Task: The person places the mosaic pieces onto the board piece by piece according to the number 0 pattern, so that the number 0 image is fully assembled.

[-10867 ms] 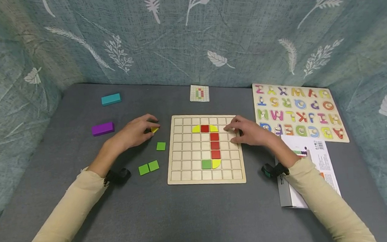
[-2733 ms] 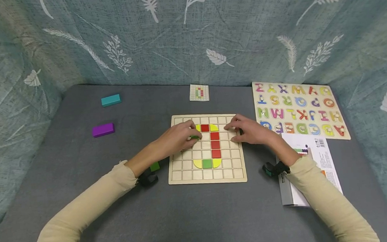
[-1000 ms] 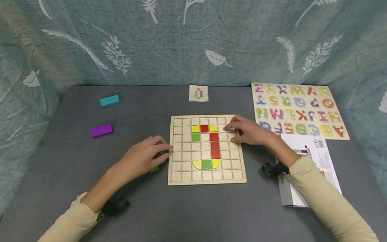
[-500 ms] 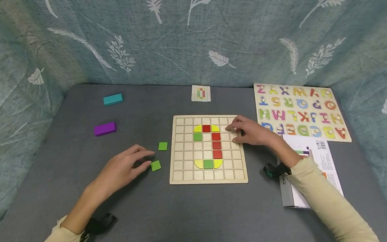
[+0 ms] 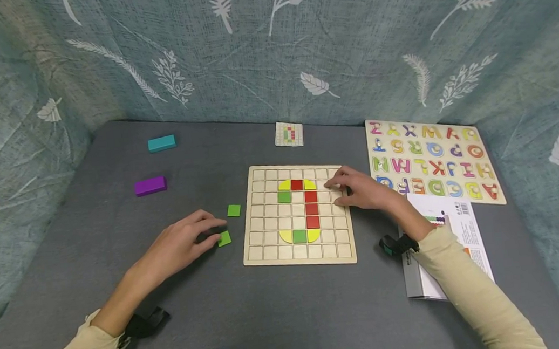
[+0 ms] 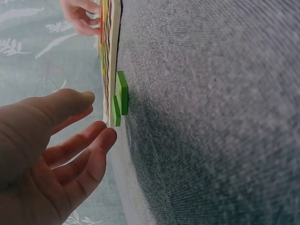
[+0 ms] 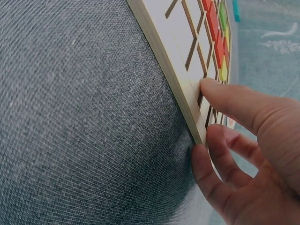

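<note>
A wooden grid board (image 5: 270, 255) lies in the middle of the table, carrying yellow rounded pieces (image 5: 286, 237), red squares (image 5: 311, 209) and two green squares (image 5: 284, 197) in a ring open on its left side. My left hand (image 5: 179, 246) hovers left of the board, fingers loosely bent and nothing between them. Its thumb comes right up to a loose green tile (image 5: 224, 238); another green tile (image 5: 234, 210) lies just beyond. In the right wrist view my right hand (image 7: 262, 140) rests on the board's right edge, thumb tip on the top face, other fingertips along the rim.
A small pattern card (image 5: 288, 134) lies behind the board. To the right are an alphabet puzzle board (image 5: 426, 156) and a white box (image 5: 476, 236) under the right forearm. A purple block (image 5: 151, 186) and a teal block (image 5: 162, 144) lie far left.
A yellow piece was added at the ring's lower left, then a green tile at its upper left. My left hand drew back leftward to the loose green tiles. The right hand stayed on the board.
</note>
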The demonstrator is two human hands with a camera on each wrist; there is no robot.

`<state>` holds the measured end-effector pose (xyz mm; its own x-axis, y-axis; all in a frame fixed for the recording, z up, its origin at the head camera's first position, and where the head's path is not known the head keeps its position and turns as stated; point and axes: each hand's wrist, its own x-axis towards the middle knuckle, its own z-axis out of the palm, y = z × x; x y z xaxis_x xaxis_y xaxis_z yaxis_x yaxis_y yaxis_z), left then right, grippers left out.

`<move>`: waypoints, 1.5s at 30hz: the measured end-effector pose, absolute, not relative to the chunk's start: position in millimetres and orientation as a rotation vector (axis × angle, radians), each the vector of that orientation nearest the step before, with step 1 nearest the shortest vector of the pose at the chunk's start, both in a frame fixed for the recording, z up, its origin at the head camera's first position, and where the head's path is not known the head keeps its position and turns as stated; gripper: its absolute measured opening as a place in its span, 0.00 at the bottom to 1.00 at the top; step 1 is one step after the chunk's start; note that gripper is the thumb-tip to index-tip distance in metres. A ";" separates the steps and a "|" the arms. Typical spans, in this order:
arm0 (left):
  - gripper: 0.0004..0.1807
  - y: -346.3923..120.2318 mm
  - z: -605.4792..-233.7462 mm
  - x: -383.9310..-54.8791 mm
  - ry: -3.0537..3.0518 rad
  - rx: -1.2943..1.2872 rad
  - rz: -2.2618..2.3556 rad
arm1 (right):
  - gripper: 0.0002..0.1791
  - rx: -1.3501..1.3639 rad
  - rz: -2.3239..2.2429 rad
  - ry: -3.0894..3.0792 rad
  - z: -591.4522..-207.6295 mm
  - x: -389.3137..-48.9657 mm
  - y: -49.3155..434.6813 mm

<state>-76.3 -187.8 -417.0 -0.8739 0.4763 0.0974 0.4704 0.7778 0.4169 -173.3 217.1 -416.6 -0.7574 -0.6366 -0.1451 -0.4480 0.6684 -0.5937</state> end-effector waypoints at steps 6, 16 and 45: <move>0.16 -186.5 -418.6 -75.7 2.943 0.790 0.665 | 0.23 -0.858 -0.766 2.549 -415.9 -173.9 216.6; 0.18 -182.6 -421.3 -73.0 2.854 0.784 0.589 | 0.23 -0.862 -0.761 2.548 -417.1 -174.4 215.9; 0.18 -180.4 -422.8 -72.7 2.817 0.795 0.587 | 0.23 -0.855 -0.778 2.542 -415.7 -172.3 215.3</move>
